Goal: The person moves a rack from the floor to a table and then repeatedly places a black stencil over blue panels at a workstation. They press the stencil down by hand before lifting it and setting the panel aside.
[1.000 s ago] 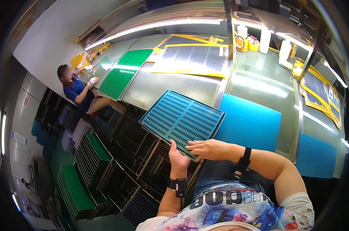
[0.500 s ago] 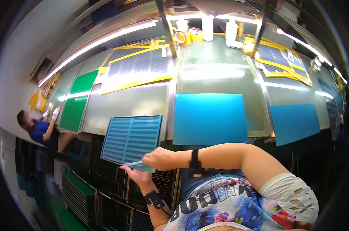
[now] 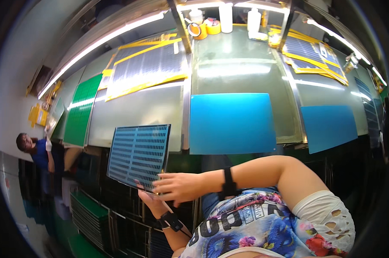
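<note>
A thin blue panel [image 3: 138, 152] with rows of dark slots tilts up at left of centre, in front of the bench. My left hand [image 3: 150, 201] grips its lower edge from below, thumb near the front face. My right hand [image 3: 177, 186] lies across the panel's lower right corner with fingers stretched out and slightly apart, seemingly touching the edge; it grasps nothing that I can see. A plain blue sheet [image 3: 231, 122] lies flat on the bench, beyond my right forearm.
Another blue sheet [image 3: 329, 128] lies to the right. Yellow-edged dark panels [image 3: 147, 64] and a green board [image 3: 80, 114] lie on the left bench. Tape rolls [image 3: 212, 26] and a white bottle [image 3: 253, 19] stand at the back. A co-worker [image 3: 42, 150] sits far left, by racks of green boards [image 3: 89, 206].
The clear-looking flap at the panel's lower edge no longer shows. My right hand has gone from a closed grip to stretched fingers. The panel has shifted slightly left and up.
</note>
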{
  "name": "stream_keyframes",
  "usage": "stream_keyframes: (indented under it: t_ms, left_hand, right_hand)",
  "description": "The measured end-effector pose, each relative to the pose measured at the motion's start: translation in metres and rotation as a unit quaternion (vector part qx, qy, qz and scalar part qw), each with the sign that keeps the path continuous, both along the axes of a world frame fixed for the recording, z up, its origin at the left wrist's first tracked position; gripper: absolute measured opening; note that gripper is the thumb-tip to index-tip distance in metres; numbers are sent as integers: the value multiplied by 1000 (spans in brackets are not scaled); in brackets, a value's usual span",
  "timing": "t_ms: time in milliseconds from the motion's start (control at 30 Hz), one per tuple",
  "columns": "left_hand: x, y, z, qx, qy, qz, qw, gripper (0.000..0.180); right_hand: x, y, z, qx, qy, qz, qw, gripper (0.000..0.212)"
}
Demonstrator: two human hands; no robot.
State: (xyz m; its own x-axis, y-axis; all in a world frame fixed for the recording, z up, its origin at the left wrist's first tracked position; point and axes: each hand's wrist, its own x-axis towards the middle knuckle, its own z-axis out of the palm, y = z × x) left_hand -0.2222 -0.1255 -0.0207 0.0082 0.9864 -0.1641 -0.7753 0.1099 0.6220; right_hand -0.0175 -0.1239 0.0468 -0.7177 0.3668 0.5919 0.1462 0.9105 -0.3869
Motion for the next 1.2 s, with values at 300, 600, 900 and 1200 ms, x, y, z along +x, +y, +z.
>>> stream_keyframes:
  t_ms: [300,600,900,1200]
  left_hand:
    - [-21,-12,23,-27,107,161,981,50]
    - [11,5,38,-45,76,194,977,44]
    - [-3,-6,42,-30,91,198,975,46]
    - [24,4,48,-41,76,180,980,44]
  right_hand:
    - [157,-55,-15,-95,-231,-386,888,84]
    - [173,-41,-54,23,-254,-512,820,44]
    - [271,-63,119,-157,463,-573,658,32]
    - [256,-100,-51,-587,634,-325,386,20]
